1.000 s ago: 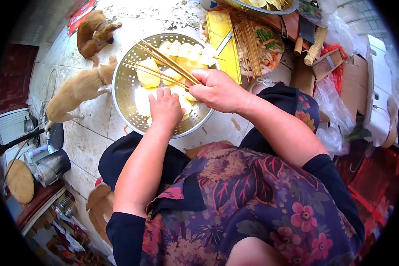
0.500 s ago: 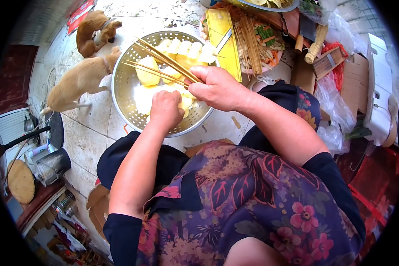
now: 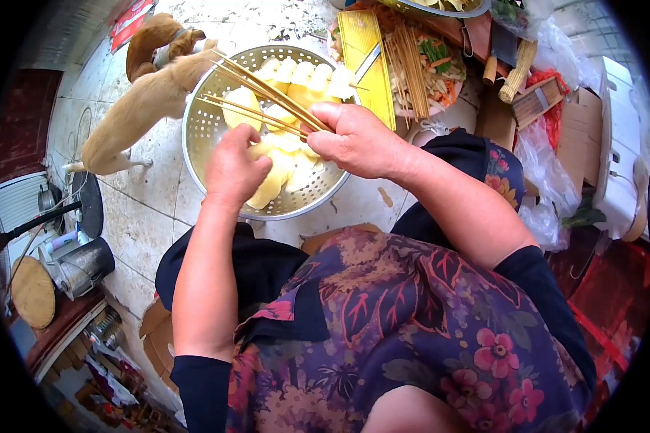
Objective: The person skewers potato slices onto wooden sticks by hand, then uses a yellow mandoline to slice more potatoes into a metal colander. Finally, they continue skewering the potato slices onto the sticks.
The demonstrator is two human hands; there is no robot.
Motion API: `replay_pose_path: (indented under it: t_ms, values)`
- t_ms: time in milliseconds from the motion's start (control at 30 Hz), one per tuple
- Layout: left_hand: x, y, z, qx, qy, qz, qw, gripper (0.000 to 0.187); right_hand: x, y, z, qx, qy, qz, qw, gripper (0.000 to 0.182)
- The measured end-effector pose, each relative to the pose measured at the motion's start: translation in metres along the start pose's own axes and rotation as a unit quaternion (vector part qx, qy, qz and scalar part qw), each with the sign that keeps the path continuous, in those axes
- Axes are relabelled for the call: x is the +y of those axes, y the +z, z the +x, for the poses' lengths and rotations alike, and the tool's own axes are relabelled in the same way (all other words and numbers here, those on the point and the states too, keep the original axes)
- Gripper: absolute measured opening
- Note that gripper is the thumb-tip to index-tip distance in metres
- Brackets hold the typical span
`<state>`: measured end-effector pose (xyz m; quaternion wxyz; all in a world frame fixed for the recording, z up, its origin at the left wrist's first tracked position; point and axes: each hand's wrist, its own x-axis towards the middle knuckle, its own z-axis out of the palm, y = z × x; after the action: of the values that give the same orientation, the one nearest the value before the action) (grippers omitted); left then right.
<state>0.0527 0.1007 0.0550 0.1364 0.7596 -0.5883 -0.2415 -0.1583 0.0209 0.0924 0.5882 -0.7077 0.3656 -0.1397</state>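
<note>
A metal colander [image 3: 195, 155] with round holes stands on the floor in front of me. In it lie peeled potatoes [image 3: 242, 108], a spread pile of pale yellow potato slices [image 3: 296, 173] and a skewered row of pieces [image 3: 314, 78] along the far side. My right hand [image 3: 357, 141] grips several thin bamboo skewers [image 3: 263, 86], whose tips point up-left over the colander. My left hand [image 3: 235, 166] is at the colander's near-left part, fingers curled, with a potato slice between thumb and fingers; the fingertips are partly hidden.
Two dogs, one tan [image 3: 141, 115] and one brown [image 3: 152, 43], are left of the colander. To the right are a yellow board [image 3: 365, 65], a bundle of skewers [image 3: 408, 72], a plate of cut vegetables [image 3: 440, 79], and a cleaver [image 3: 500, 54]. A metal pot [image 3: 87, 267] stands at left.
My left hand has moved left and slightly up from the middle of the slices, uncovering more of them. The right hand keeps the skewers nearly in place. The tan dog has shifted up-right, closer to the colander.
</note>
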Motion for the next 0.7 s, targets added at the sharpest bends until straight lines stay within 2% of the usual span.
replay_pose_path:
  t_ms: [67,133,200,267,367,400,467,500,533,633,667,700]
  values:
    - [-0.008,-0.013,-0.005,0.072,0.056,0.035,0.995,0.027,-0.004,0.000,-0.001,-0.006,-0.006,-0.031,0.999,0.021]
    - [-0.014,-0.026,-0.014,0.075,0.031,0.088,0.993,0.026,-0.002,0.004,0.000,-0.006,-0.008,-0.032,0.999,0.021]
    - [-0.019,-0.029,-0.020,0.003,-0.019,0.158,0.987,0.023,0.000,0.006,0.003,-0.006,-0.013,-0.033,0.999,0.022]
    - [-0.023,-0.019,-0.027,-0.018,-0.028,0.153,0.988,0.024,0.003,0.008,0.004,0.004,-0.015,-0.042,0.999,0.022]
    - [-0.015,-0.010,-0.034,-0.134,-0.041,0.118,0.983,0.034,0.003,0.009,0.003,0.001,-0.011,-0.048,0.999,0.021]
    - [-0.013,-0.015,-0.033,-0.134,-0.042,0.117,0.983,0.034,0.003,0.010,0.003,0.000,-0.011,-0.051,0.999,0.021]
    - [-0.013,-0.022,-0.030,-0.145,-0.123,0.013,0.982,0.034,0.005,0.012,0.003,0.001,-0.013,-0.052,0.999,0.021]
    - [-0.027,-0.023,-0.027,-0.128,-0.120,-0.023,0.984,0.033,0.005,0.013,0.003,0.002,-0.015,-0.053,0.998,0.021]
    - [-0.038,-0.025,-0.025,-0.126,-0.122,-0.023,0.984,0.033,0.005,0.013,0.004,0.001,-0.017,-0.053,0.998,0.021]
    - [-0.051,-0.029,-0.027,-0.034,-0.050,0.067,0.996,0.042,0.005,0.013,0.004,-0.006,-0.010,-0.056,0.998,0.020]
    - [-0.049,-0.027,-0.029,-0.032,-0.052,0.068,0.996,0.042,0.005,0.014,0.003,-0.009,-0.008,-0.051,0.999,0.019]
    - [-0.041,-0.025,-0.030,-0.081,-0.065,0.109,0.989,0.045,0.005,0.014,0.003,-0.011,-0.006,-0.046,0.999,0.019]
